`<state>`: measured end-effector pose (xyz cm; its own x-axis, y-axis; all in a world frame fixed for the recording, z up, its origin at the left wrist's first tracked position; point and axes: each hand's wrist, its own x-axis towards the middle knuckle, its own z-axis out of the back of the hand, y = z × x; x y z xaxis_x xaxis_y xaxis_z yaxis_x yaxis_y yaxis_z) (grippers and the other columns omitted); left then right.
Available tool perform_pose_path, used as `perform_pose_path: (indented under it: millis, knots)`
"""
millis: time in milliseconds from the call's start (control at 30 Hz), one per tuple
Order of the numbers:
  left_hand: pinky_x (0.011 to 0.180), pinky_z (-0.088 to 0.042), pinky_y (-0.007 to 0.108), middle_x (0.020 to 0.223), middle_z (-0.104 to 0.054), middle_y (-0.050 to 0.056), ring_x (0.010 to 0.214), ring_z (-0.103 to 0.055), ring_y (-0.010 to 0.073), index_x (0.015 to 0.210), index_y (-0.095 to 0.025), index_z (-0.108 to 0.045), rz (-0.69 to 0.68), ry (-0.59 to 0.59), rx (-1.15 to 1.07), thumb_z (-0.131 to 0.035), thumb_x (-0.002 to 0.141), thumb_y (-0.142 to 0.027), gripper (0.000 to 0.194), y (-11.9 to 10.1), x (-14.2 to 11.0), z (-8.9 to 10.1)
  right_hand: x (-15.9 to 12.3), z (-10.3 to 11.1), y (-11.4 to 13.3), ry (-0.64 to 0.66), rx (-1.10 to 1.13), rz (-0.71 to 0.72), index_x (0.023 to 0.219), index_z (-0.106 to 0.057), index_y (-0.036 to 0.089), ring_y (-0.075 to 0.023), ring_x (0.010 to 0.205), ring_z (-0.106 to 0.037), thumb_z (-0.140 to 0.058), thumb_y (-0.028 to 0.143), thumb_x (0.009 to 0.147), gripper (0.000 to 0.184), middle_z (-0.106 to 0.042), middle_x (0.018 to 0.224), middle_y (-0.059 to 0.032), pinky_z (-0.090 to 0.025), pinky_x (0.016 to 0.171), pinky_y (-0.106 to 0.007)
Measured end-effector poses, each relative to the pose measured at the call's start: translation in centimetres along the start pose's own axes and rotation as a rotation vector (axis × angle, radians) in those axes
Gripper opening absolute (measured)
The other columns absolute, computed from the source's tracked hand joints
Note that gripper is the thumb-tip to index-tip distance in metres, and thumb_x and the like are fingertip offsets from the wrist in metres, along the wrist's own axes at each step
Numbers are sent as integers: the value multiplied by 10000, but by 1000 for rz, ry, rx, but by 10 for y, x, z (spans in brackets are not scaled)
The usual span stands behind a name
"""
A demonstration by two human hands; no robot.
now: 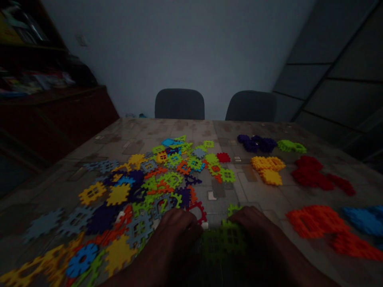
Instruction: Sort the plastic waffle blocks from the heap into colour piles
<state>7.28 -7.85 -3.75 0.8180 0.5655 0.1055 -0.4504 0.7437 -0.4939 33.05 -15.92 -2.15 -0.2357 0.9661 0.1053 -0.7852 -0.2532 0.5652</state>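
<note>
A dark wooden cabinet (56,123) runs along the left, with colourful printed items (36,81) on its shelf. Ahead, a mottled, stone-patterned surface (167,129) stretches towards a pale wall (167,48), and two dark chairs (179,104) stand at its far edge. Interlocking plastic pieces (118,194) in many colours lie in a wide, overlapping spread across the left and middle of the surface. At the near edge, the left hand (176,235) curves downward beside the spread, its fingers (191,225) at the edge of a dark green grid piece (223,241). The right hand (254,227) arches over that piece's other side; shadow hides whether either hand grips it. Farther right lie separate clusters: a purple pile (256,143), a lime pile (291,146), a yellow pile (267,169), a red pile (311,175), an orange pile (314,221) and a blue pile (365,220). Dark panels (332,67) close off the room on the right.
</note>
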Motion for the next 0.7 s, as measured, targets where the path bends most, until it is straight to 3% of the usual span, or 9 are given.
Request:
perform_pose_path:
  millis: [167,267,333,467,533,633,700]
  knots:
    - [818,-342,382,1095,-509,38,977,-452,251,1116,-220,-478,-60,-10,6,-773,772,-114,464,1,0,1,4,-1,4,14,-17,13,1052,-581,203,-238,877,-582,-660,91,652,422,-608,972,-71,-472,709,-352]
    - [796,-350,392,1041,-522,39,932,-462,263,1052,-207,-505,-50,-23,54,-918,666,-321,577,-2,5,-4,3,1,0,3,-29,15,1059,-567,219,-243,896,-583,-663,110,681,406,-606,997,-71,-483,721,-362]
    - [790,-361,407,979,-531,35,889,-472,263,993,-196,-523,-54,-7,110,-928,621,-404,588,-7,13,-8,1,4,-3,-18,-30,13,1124,-548,231,-245,930,-581,-663,107,704,453,-601,1034,-72,-492,755,-376]
    - [782,-388,383,920,-552,21,851,-501,232,928,-188,-534,-161,73,166,-826,682,-232,384,-18,29,-7,-5,15,-7,-1,-29,-25,1230,-516,260,-257,1015,-579,-663,97,733,543,-587,1130,-85,-507,826,-398]
    - [795,-395,366,985,-576,11,883,-518,219,1000,-203,-542,-215,107,124,-758,708,-114,374,-18,32,-3,-8,20,-8,32,-13,-42,1244,-515,275,-259,1049,-578,-660,87,730,566,-581,1163,-81,-510,854,-396]
    - [857,-396,365,1134,-581,17,982,-521,214,1202,-238,-497,-203,23,25,-638,785,-22,491,-13,29,2,-11,22,-11,72,47,-26,1258,-506,296,-235,1053,-583,-635,77,734,582,-576,1181,-56,-515,857,-361]
    - [830,-395,370,1108,-579,30,974,-514,228,1161,-224,-516,-113,-39,8,-687,806,-91,416,-9,25,-1,-12,21,-12,96,92,-18,1234,-511,301,-209,1002,-592,-624,59,714,584,-581,1146,-33,-520,816,-327]
